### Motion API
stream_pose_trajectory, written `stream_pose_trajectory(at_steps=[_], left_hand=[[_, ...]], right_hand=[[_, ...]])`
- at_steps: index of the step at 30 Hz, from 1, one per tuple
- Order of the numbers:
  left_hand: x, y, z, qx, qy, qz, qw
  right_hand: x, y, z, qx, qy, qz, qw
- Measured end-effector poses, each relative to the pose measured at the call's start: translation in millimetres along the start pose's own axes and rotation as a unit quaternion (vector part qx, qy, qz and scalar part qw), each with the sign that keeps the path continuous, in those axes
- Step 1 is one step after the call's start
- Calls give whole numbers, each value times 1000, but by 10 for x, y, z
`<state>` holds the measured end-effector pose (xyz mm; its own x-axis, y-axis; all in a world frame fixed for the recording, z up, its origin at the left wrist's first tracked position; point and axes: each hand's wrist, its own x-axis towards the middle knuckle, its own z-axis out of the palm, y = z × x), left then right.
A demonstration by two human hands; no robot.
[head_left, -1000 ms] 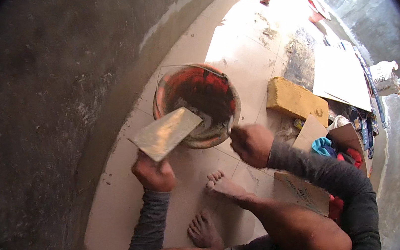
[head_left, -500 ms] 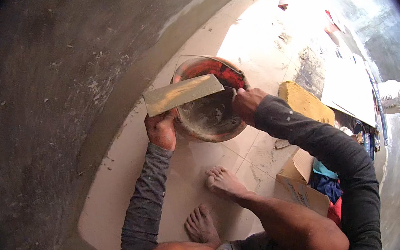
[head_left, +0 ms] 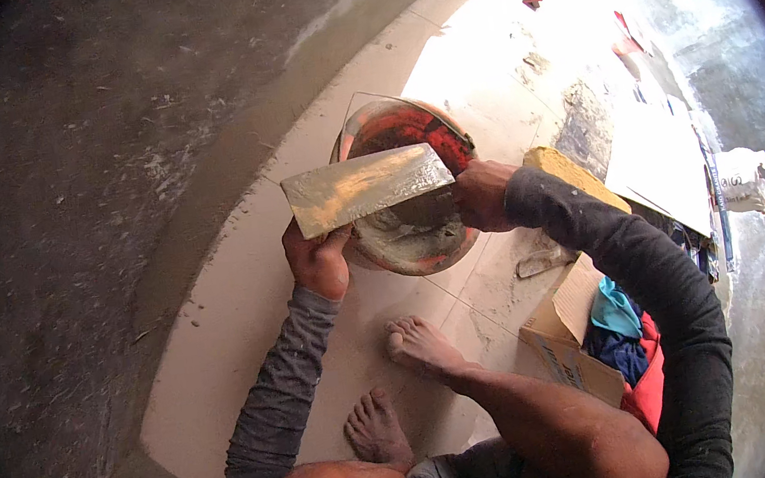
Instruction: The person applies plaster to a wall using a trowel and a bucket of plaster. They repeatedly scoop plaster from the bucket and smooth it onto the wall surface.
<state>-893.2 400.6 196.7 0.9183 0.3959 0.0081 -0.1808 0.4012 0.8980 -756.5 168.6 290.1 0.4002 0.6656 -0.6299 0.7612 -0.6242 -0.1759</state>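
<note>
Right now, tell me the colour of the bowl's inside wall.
Red, smeared with grey mortar lower down; the bowl shows best in the head view.

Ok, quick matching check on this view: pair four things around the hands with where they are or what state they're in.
Things:
1. tile piece
2. red pan
3. cardboard box
4. yellow block

Places or states:
A. open, with cloth inside
B. holds grey mortar
C. beyond the right forearm
D. held in the left hand, coated with mortar

Pairs: 1-D, 2-B, 3-A, 4-C
</note>
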Motion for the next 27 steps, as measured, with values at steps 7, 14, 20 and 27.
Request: stream_pose_trajectory(at_steps=[7,14,20,27], left_hand=[[-65,-13,-52,16,-30,-15,999],[-104,-33,-68,30,-9,9,999],[-156,-100,-162,-27,-17,0,999],[-61,-133,-489,-100,-4,-34,994]], right_hand=[[34,126,145,40,35,-3,999],[48,102,89,94,38,-62,993],[-1,-7,34,203,-26,28,978],[-299,57,137,411,1,44,911]])
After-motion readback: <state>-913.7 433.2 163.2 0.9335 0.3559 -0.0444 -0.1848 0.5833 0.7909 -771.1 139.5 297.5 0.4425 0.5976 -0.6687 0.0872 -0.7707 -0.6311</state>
